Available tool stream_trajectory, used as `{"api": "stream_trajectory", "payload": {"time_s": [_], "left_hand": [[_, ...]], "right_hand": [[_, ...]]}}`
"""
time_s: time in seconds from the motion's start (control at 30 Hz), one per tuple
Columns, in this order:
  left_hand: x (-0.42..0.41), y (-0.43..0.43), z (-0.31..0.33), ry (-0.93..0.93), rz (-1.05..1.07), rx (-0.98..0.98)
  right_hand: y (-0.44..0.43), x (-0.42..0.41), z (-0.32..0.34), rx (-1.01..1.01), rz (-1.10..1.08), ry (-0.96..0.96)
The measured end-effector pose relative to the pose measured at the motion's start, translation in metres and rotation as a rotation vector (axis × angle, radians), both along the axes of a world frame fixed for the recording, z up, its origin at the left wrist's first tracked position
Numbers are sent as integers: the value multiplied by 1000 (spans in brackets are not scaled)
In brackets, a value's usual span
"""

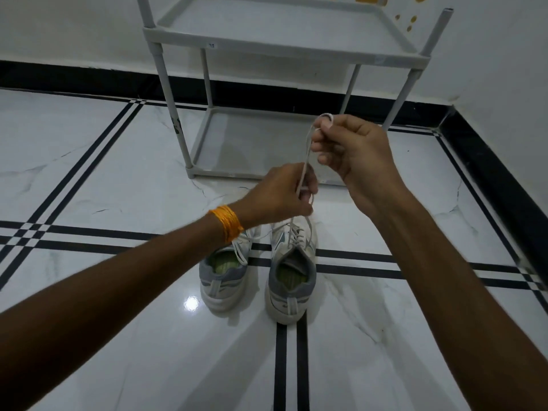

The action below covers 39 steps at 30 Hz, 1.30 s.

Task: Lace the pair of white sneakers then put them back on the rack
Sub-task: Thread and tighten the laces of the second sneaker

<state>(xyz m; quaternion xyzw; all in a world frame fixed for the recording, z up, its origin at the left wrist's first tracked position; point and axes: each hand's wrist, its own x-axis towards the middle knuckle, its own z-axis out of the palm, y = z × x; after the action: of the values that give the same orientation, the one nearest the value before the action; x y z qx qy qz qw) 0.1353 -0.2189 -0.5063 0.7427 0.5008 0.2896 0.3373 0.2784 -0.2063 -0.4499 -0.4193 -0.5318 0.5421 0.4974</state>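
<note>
Landmark: rack [284, 51], grey-white, two shelves visible, both bare, standing against the white wall on the marble floor [103, 179]
Sneakers, count: two, white with grey collars and green insoles, side by side on the floor in front of the rack, heels toward the camera, toes toward the rack
Left sneaker [223, 274]: in front of the rack's lower shelf, partly hidden by the left wrist; loose lace ends trail over its tongue and opening
Right sneaker [292, 271]: just beside the left one, sitting across a black floor stripe; laces crossed over its upper, one strand rising from it
Lace [304, 170]: one white strand runs up from the right sneaker through both hands, taut between them, ending in a small loop at the top
Hands, count: two, bare, both raised above the right sneaker and in front of the rack's lower shelf
Left hand [281, 194]: fingers pinched closed on the lower part of the lace, just above the sneaker
Right hand [353, 152]: higher and nearer the rack, thumb and forefinger pinched on the lace's upper end, loop around the fingertip; remaining fingers curled
Wrist thread [226, 222]: one orange band, several turns, on the left wrist
Floor stripes: paired black lines crossing under the sneakers
</note>
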Motion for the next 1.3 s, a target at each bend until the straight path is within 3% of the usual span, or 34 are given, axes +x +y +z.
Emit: {"api": "stream_trajectory", "payload": {"time_s": [0.07, 0.13, 0.27, 0.37, 0.47, 0.57, 0.63, 0.73, 0.87, 0.93, 1.0, 1.1, 1.3], "left_hand": [[3, -1, -8, 72, 95, 320], [0, -1, -10, 147, 162, 504], [-10, 0, -13, 225, 159, 660], [-13, 1, -17, 303, 100, 753], [-7, -1, -18, 236, 173, 534], [-4, 2, -7, -87, 197, -72], [-3, 3, 2, -310, 215, -338], [-1, 5, 7, -479, 192, -460], [-2, 6, 0, -504, 201, -404], [-5, 7, -3, -408, 189, -282], [-12, 7, -6, -175, 193, -85], [-36, 7, -17, 132, 236, 108], [-83, -1, -60, 555, 319, 146]], "right_hand": [[6, -1, -6, -51, -42, 123], [10, 0, -13, -99, -73, 245], [16, 4, -31, -230, -152, 453], [16, 3, -47, -418, -172, 445], [10, 3, -63, -463, -163, 159], [-1, 8, -64, -292, -240, -165], [-14, 8, -57, -122, -273, -263], [-30, 5, -45, -81, -140, -327], [-32, 8, -47, -204, 42, -352], [-28, 13, -53, -185, -30, -328], [-22, 23, -61, -153, -139, -341], [-16, 41, -78, -69, -340, -516], [-12, 69, -131, -87, -515, -878]]}}
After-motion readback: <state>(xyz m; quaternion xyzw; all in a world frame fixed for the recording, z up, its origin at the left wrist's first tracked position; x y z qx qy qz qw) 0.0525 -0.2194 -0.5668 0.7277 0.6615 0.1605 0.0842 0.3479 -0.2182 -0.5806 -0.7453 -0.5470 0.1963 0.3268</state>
